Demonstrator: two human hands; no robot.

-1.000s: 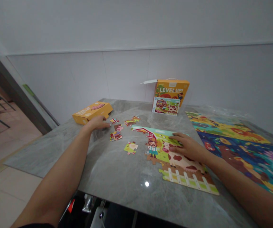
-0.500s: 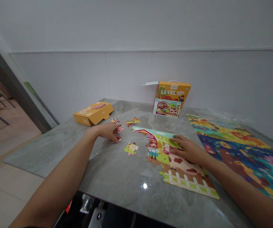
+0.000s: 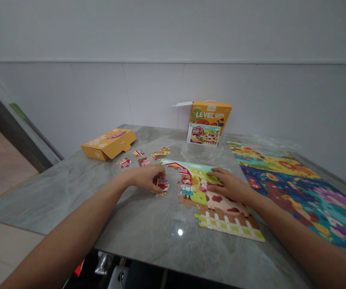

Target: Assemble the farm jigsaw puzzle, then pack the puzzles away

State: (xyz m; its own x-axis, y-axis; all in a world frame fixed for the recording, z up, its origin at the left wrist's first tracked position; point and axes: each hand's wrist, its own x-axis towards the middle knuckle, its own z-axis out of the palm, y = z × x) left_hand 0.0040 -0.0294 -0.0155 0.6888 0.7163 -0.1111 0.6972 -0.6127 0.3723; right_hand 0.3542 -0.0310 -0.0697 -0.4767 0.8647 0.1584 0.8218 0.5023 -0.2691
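Note:
My left hand (image 3: 148, 176) pinches a purple and red jigsaw piece (image 3: 163, 184) just left of the partly assembled farm puzzle (image 3: 221, 202). Under or beside that piece, the edge of another piece shows; most of it is hidden. The puzzle pictures a cow, a farmer, a barn roof and a white fence, with a jagged left side. My right hand (image 3: 231, 186) lies flat over its upper right part, fingers spread. Loose pieces lie beyond my left hand: a red barn piece (image 3: 123, 162), a pink one (image 3: 144, 161) and a striped one (image 3: 138, 153).
More loose pieces (image 3: 160, 154) lie near the puzzle's top corner. A yellow box (image 3: 109, 143) sits at the back left. A "LEVEL UP!" box (image 3: 211, 112) stands by the wall with a farm picture card (image 3: 204, 134) against it. Colourful assembled puzzles (image 3: 299, 196) cover the table's right side.
My left hand has moved right and nearer with the purple and red piece, to where a green piece lay. The red barn piece is now uncovered. My right hand stays on the puzzle.

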